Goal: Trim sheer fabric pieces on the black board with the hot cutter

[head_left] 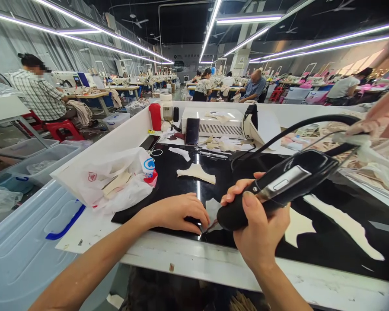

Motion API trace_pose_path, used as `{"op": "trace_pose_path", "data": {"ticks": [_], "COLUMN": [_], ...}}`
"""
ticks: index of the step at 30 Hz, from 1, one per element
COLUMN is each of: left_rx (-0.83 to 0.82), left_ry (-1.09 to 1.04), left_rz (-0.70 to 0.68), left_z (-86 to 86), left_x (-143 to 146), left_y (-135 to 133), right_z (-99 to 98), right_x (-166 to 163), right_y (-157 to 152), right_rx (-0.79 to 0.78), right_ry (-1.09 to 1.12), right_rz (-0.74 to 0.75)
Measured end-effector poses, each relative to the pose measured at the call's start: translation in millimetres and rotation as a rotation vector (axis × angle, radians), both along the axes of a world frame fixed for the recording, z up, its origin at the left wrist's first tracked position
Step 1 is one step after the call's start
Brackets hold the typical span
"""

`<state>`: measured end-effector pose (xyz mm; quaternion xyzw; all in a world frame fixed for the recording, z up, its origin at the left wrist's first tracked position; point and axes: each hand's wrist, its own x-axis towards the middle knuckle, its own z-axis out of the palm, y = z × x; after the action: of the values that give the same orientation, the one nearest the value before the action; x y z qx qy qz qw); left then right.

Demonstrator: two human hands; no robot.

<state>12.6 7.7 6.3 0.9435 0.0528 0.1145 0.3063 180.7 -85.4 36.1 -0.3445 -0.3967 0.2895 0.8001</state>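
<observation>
Gripping a black corded handheld tool (280,185), the right hand (261,222) has its fingers and thumb wrapped firmly around the dark casing. The tool slants down to the left, its rounded front end low over a glossy black work mat (162,172), just beside a small pale piece (212,208). Whether its tip touches anything cannot be told. The left hand (180,211) is near that tip, palm down with fingers bent toward the mat; whether they pinch something is hidden.

Behind the left hand lies a curved cream fabric piece (196,172), with a smaller white piece (180,153) farther back. To the right of the right hand are 2 more: a pointed cream piece (300,226), partly hidden, and a long cream strip (343,226). On the left, a white plastic bag (126,172) holds some cream material. A smartphone (192,131) stands upright against a white vented machine (227,125), right of a red cup (154,116). A black cable (294,125) arches above the tool. Beyond the table, a person in a plaid shirt (39,93) sits on a red stool (65,129).
</observation>
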Motion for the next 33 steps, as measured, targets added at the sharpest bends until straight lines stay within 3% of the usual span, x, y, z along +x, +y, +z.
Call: {"op": "trace_pose_path", "data": {"ticks": [17, 33], "left_rx": [0.058, 0.014], "left_ry": [-0.074, -0.064], "left_rz": [0.053, 0.057], "left_z": [-4.9, -2.9], "left_x": [-1.8, -2.4], "left_y": [-1.3, -0.9], "right_z": [-2.3, -7.0], "right_x": [-1.8, -4.1], "right_y": [0.2, 1.7], "right_rx": [0.013, 0.039], "right_ry": [-0.032, -0.032], "right_rz": [0.02, 0.018]}}
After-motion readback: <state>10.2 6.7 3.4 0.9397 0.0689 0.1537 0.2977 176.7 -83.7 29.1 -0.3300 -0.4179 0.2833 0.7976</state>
